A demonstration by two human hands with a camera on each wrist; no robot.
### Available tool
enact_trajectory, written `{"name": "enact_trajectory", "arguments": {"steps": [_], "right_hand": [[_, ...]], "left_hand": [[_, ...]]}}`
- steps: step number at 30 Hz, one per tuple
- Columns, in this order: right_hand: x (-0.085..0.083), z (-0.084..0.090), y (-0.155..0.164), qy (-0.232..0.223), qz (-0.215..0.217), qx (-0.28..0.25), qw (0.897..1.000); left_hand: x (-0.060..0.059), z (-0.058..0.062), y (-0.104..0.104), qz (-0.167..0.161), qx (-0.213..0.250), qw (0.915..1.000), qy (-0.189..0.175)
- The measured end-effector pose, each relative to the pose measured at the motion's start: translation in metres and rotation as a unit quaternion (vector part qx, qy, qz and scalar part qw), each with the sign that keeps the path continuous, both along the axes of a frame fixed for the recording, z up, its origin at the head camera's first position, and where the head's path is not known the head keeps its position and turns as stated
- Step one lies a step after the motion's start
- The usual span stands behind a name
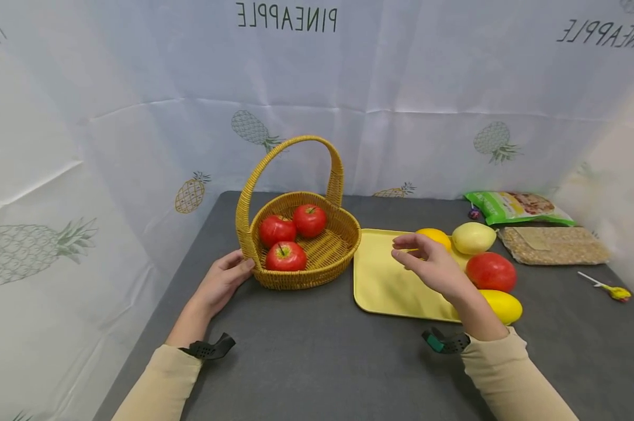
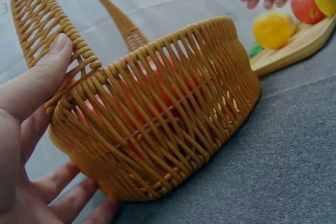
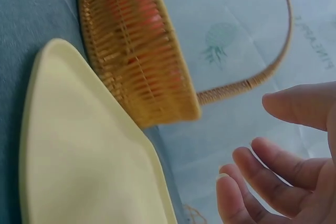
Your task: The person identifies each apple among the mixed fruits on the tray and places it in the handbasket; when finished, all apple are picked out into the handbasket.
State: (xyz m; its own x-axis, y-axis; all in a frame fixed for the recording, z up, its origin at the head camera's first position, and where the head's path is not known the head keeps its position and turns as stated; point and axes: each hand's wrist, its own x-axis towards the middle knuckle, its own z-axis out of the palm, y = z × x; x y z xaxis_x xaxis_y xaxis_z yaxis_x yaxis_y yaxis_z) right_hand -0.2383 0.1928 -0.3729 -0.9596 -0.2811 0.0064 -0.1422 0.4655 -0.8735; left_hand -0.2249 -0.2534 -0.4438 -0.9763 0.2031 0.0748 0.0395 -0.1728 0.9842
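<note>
Left hand, spread, touches basket containing 3 apples, toward far-left corner of tabletop; right hand, loosely curved, empty, above tray.

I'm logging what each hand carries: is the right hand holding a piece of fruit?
No, the right hand hovers above the yellow tray with nothing in its grasp.

On the right of your worktop you've got a green packet, a tan grainy-looking pack just in front of it, and nearer you some yellow-headed stick thing. Pineapple-print cloth hangs behind it all.
</note>
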Motion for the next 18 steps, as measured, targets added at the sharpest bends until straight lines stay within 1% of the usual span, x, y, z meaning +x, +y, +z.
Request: {"name": "enact_trajectory", "arguments": {"steps": [9, 15, 18], "right_hand": [[-0.001, 0.010, 0.029, -0.006, -0.042, 0.015, 0.999], [-0.001, 0.012, 0.049, -0.006, -0.066, 0.027, 0.997], [0.000, 0.012, 0.055, -0.004, -0.068, 0.032, 0.997]], "left_hand": [[-0.002, -0.001, -0.002, -0.006, 0.001, 1.0000, 0.002], [-0.001, -0.002, -0.002, -0.006, 0.002, 1.0000, 0.004], [0.000, -0.002, -0.002, -0.006, 0.004, 0.9999, 0.007]]}}
